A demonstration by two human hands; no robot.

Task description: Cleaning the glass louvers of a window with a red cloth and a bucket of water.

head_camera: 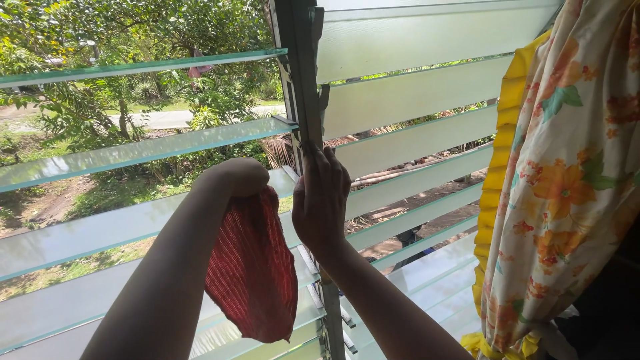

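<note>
The left hand (233,177) is closed tight on the top of a red ribbed cloth (252,270), which hangs down from the fist in a loose fold in front of the lower glass louvre slats (100,230) of the left window panel. The fist sits just at the inner edge of one slat, near the dark metal centre post (303,80) that divides the two panels. The right hand (321,203) rests against that post, fingers together and laid flat up along its side, thumb tucked toward the left; it presses on the frame rather than gripping around it. The left panel's slats are tilted open and clear, showing trees, grass and a path outside. The right panel's frosted slats (413,93) are angled more steeply. A flowered curtain (573,180) with a yellow ruffled trim (497,167) hangs along the right edge of the window.
</note>
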